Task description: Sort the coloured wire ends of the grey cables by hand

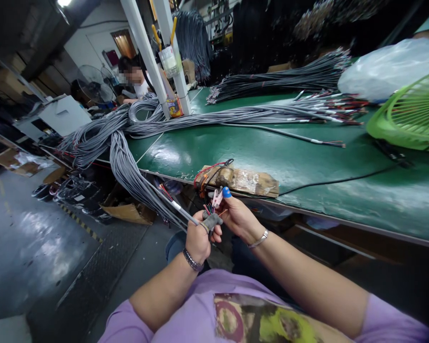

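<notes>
cable bundles (pixel 186 119) sprawl over green workbench (pixel 271 147).

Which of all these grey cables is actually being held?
The lone cable in the left hand; the rest lie in bundles on the green table.

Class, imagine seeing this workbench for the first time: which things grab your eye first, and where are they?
First, the thick bundle of grey cables spilling off the left edge of the green table. Then, in the lower middle, the left hand gripping one grey cable while the right hand, one fingertip capped in blue, meets its coloured wire ends. A bright green fan sits far right.
</notes>
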`<state>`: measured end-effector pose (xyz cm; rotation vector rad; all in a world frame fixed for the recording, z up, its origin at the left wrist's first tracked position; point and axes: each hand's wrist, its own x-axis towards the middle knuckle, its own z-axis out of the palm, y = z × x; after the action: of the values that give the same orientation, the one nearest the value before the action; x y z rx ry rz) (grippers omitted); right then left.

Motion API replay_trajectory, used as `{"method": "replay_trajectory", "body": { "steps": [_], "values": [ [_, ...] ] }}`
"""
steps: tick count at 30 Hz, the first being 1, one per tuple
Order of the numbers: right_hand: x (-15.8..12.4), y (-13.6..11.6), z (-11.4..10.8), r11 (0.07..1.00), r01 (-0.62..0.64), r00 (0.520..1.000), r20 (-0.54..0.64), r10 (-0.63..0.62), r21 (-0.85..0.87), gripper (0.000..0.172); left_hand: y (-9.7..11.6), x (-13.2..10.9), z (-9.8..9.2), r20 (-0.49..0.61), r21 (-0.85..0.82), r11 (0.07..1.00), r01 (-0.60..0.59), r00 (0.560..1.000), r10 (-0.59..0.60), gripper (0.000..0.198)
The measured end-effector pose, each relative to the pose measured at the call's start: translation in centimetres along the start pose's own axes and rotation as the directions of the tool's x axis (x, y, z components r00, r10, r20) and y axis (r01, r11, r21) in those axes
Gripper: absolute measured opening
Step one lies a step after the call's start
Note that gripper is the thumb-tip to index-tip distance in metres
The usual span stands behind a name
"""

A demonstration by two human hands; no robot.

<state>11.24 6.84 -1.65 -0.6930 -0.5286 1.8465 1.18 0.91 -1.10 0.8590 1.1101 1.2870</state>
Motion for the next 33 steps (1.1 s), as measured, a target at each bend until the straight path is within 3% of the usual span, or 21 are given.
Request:
{"method": "replay_trajectory", "body": {
  "steps": [11, 23, 29, 33],
  "values": [
    [0.0, -0.1, 0.1, 0.998, 0.034, 0.999, -0.011, -0.035, -0.043, 0.046, -0.2, 0.3, -0.1, -0.013, 0.030, 1.000, 0.005, 1.000, -0.005, 0.029],
    [-0.8, -0.3, -0.7, 0.993, -0.120, 0.991, 0.054, 0.119, 0.021, 0.044, 0.4, -0.6, -0.6, -0.016, 0.015, 1.000, 0.017, 1.000, -0.017, 0.031],
    [-1.9, -0.3, -2.2, 0.971, -0.215, 0.953, 0.196, 0.232, -0.102, 0.043, 0.1, -1.1, -1.3, -0.020, -0.007, 1.000, 0.028, 0.999, -0.028, 0.031],
    [-2.8, -0.8, -2.0, 0.951, -0.182, 0.943, 0.232, 0.241, -0.248, 0.039, -0.2, -1.2, -1.5, -0.019, -0.001, 0.999, 0.036, 0.999, -0.036, 0.029]
  ]
}}
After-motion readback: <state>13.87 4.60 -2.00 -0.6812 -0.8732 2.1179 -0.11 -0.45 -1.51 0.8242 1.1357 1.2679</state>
